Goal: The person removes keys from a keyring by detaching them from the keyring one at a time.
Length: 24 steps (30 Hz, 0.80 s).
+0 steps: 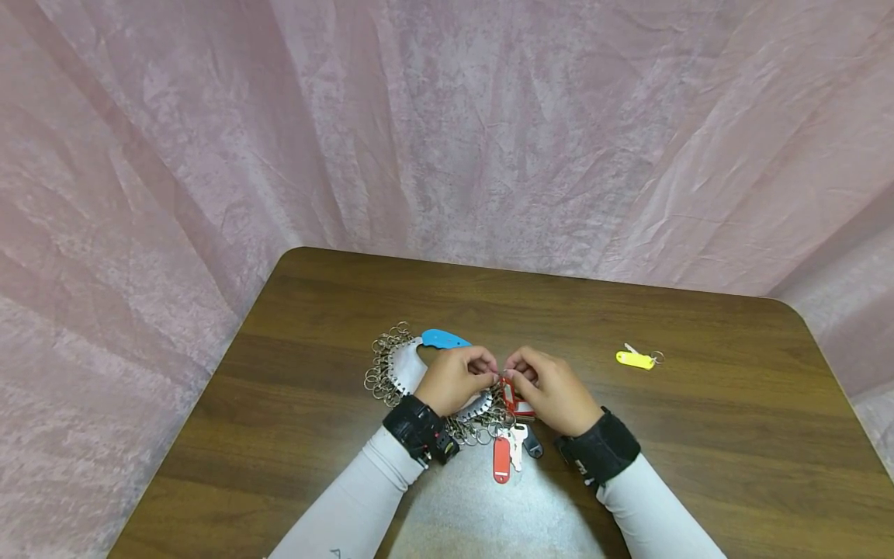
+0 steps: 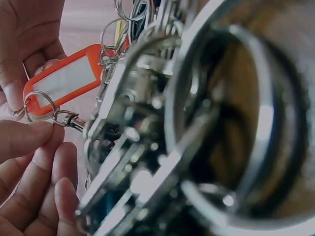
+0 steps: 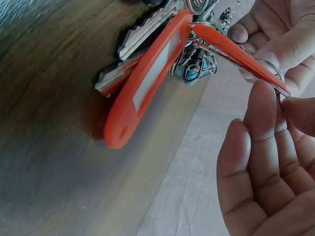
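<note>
My left hand (image 1: 457,380) reaches over a curved metal key holder (image 1: 403,366) with a blue handle (image 1: 444,339) and small rings along its edge. In the left wrist view, its thumb and finger pinch a small metal clasp (image 2: 69,119) by a split ring (image 2: 42,104). That ring passes through the end of a red key tag (image 2: 91,73) with a white label. Facing it, my right hand (image 1: 555,388) pinches this tag's ringed end, seen edge-on in the right wrist view as a red strip (image 3: 241,54). A second red tag (image 3: 147,83) hangs beside it with keys (image 3: 147,32).
Below the hands, another red tag (image 1: 501,460), a silver key (image 1: 517,446) and a dark fob (image 1: 534,442) lie on the brown wooden table (image 1: 314,466). To the right lies a yellow key tag (image 1: 635,359) with a key and ring. A pink curtain (image 1: 489,155) hangs behind the table.
</note>
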### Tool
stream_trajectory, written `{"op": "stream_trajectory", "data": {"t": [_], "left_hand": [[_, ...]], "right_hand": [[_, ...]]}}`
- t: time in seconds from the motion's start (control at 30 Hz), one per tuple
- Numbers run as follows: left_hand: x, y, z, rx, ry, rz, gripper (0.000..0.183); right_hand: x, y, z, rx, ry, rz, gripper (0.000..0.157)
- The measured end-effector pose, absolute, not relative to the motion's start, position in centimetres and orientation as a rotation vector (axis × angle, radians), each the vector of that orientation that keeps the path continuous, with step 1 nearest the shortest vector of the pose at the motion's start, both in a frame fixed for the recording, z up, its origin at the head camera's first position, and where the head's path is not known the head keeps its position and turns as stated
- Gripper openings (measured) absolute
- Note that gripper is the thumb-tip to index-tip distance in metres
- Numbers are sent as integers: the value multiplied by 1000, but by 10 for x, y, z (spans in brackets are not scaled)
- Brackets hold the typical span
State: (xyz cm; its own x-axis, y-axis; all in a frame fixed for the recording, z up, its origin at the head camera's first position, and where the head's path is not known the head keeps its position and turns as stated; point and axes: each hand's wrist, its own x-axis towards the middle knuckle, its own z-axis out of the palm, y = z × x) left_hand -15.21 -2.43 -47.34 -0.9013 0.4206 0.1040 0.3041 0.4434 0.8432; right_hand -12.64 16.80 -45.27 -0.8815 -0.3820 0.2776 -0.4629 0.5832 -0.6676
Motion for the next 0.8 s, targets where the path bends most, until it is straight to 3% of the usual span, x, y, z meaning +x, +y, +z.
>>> {"op": "stream_trajectory", "data": {"t": [0.8], "left_hand": [[-150, -24, -472, 642, 2605, 1460, 10]], "right_hand": [[-127, 168, -455, 629, -2726, 1216, 8]]}}
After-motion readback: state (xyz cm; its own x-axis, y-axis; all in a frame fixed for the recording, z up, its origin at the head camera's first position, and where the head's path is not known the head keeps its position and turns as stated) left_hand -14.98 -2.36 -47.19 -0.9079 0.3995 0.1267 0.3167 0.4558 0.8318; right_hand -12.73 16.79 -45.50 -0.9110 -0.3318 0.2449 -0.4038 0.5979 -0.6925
